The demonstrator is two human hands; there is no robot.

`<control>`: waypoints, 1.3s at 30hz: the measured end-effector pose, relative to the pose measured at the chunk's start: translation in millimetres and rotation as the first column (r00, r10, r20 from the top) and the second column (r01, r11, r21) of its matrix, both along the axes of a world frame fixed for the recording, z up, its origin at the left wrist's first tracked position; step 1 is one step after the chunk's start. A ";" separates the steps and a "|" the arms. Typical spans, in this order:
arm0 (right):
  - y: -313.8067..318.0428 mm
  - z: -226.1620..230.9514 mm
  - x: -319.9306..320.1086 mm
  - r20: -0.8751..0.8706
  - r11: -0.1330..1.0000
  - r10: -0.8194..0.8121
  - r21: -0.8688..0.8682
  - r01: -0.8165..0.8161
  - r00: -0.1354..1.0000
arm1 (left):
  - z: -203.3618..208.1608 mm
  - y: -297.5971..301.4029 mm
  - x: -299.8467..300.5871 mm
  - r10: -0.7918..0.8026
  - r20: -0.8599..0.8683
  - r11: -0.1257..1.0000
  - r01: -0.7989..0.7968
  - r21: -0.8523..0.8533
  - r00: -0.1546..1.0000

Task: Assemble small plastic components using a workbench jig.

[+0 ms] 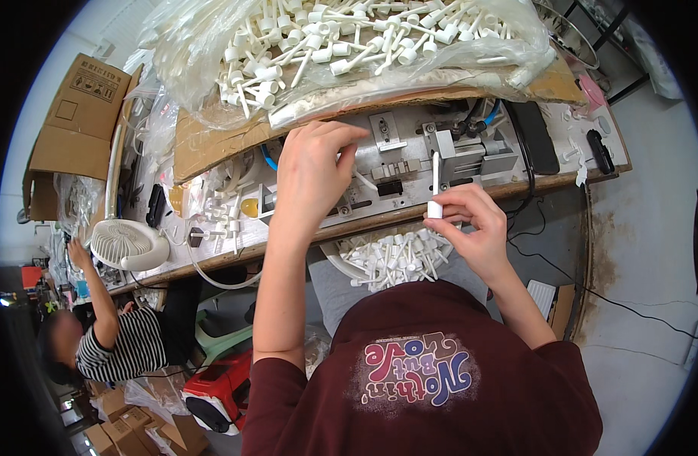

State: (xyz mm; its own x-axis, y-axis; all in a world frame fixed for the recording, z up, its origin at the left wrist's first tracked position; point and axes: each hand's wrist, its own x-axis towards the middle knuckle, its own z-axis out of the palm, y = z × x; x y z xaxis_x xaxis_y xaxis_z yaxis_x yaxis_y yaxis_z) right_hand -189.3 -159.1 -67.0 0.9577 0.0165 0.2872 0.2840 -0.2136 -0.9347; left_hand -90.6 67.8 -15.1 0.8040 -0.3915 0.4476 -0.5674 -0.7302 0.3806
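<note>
My right hand (474, 228) pinches a white plastic piece (435, 207) with a wide cylindrical end and a thin stem. The wide end sits between thumb and fingers, and the stem points up in front of the metal fixture (459, 156). My left hand (314, 171) hovers over the left part of the fixture, its index finger and thumb apart with nothing seen between them; its other fingers are partly hidden. Just beside its thumb, a white stem (365, 181) lies slantwise near the small metal blocks (398, 169).
A large heap of white stemmed pieces (349, 38) lies in clear plastic on cardboard behind the fixture. More fill a container (394, 258) at my lap. A white fan (128, 245) stands left, near a seated person in stripes (125, 342). A black cable (530, 144) runs at right.
</note>
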 end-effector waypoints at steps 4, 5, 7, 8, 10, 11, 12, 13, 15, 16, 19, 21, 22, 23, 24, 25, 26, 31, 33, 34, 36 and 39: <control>2.5 1.8 -5.1 0.095 0.993 0.046 -0.113 -0.035 0.994 | -9.9 13.7 2.9 -0.084 -0.139 0.967 0.114 0.226 0.987; 4.3 1.3 -5.6 0.115 0.991 0.055 -0.125 -0.041 0.992 | -12.5 13.4 5.5 -0.083 -0.178 0.946 0.133 0.296 0.980; 6.6 0.3 -6.5 0.146 0.986 0.083 -0.156 -0.059 0.986 | -15.8 10.3 12.7 -0.068 -0.255 0.889 0.174 0.424 0.965; 7.6 -0.9 -7.4 0.144 0.983 0.089 -0.171 -0.064 0.986 | -14.6 9.8 15.6 -0.064 -0.287 0.874 0.192 0.446 0.956; 8.4 -4.1 -8.9 0.142 0.977 0.093 -0.203 -0.063 0.986 | -7.5 6.1 21.3 -0.062 -0.348 0.840 0.237 0.487 0.935; 9.2 -5.4 -7.8 0.177 0.968 0.099 -0.244 -0.053 0.979 | -6.0 6.9 21.4 -0.096 -0.356 0.856 0.260 0.447 0.930; 9.6 -6.9 -5.3 0.212 0.958 0.103 -0.284 -0.040 0.972 | -4.7 8.1 22.3 -0.133 -0.362 0.868 0.284 0.407 0.923; 10.3 -8.4 -2.3 0.247 0.946 0.111 -0.323 -0.027 0.963 | -2.1 9.1 22.5 -0.167 -0.366 0.879 0.306 0.365 0.916; 11.3 -12.6 3.3 0.309 0.888 0.154 -0.460 0.005 0.939 | 8.0 9.4 16.0 -0.159 -0.333 0.975 0.201 0.096 0.929; 12.1 -15.5 6.7 0.334 0.851 0.177 -0.524 0.027 0.926 | 12.2 9.7 12.1 -0.153 -0.320 0.988 0.146 -0.046 0.935; 18.6 -19.0 18.5 0.386 0.701 0.268 -0.707 0.096 0.882 | 20.2 12.4 -1.3 -0.167 -0.425 0.901 -0.037 -0.431 0.890; 26.3 -20.6 26.3 0.442 0.633 0.314 -0.757 0.162 0.840 | 33.1 7.4 -15.8 -0.138 -0.463 0.798 -0.179 -0.575 0.876; 32.1 -18.3 27.5 0.429 0.604 0.316 -0.779 0.169 0.847 | 36.8 7.5 -23.1 -0.133 -0.441 0.767 -0.190 -0.613 0.887; 37.2 -14.7 28.3 0.415 0.574 0.317 -0.800 0.176 0.853 | 39.6 7.9 -29.5 -0.128 -0.420 0.734 -0.199 -0.649 0.898; 40.4 -12.5 28.8 0.401 0.540 0.315 -0.821 0.185 0.860 | 40.0 8.6 -32.9 -0.126 -0.398 0.698 -0.204 -0.686 0.909; 42.2 -11.8 30.2 0.385 0.522 0.319 -0.834 0.179 0.866 | 33.0 11.8 -33.4 -0.128 -0.395 0.665 -0.217 -0.715 0.910; 43.4 -11.4 32.2 0.369 0.503 0.321 -0.847 0.173 0.872 | 29.1 12.3 -36.3 -0.125 -0.377 0.666 -0.204 -0.717 0.918; 44.5 -8.5 34.5 0.319 0.472 0.332 -0.871 0.136 0.888 | 21.2 8.5 -55.6 -0.191 -0.314 0.648 -0.121 -0.752 0.930; 44.8 -7.5 35.0 0.301 0.439 0.340 -0.888 0.132 0.891 | 20.6 8.4 -61.2 -0.192 -0.325 0.679 -0.113 -0.725 0.926; 44.5 -6.7 34.9 0.288 0.425 0.341 -0.896 0.127 0.895 | 19.1 9.1 -63.3 -0.185 -0.347 0.715 -0.117 -0.690 0.920; 45.0 -0.8 35.4 0.263 0.399 0.344 -0.910 0.113 0.901 | 10.5 10.3 -68.9 -0.168 -0.385 0.753 -0.134 -0.644 0.907; 36.8 26.8 54.8 0.208 0.658 0.327 -0.750 -0.065 0.922 | -5.5 8.1 -78.9 -0.138 -0.350 0.854 -0.068 -0.516 0.927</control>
State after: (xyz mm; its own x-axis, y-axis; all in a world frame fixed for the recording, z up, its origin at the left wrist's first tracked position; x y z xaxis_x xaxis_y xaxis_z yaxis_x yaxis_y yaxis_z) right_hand -134.5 -122.3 -40.2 0.7719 0.5192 0.3669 0.6330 -0.6814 -0.3675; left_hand -169.5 75.9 -20.6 0.9370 -0.2206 0.2707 -0.3357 -0.3547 0.8726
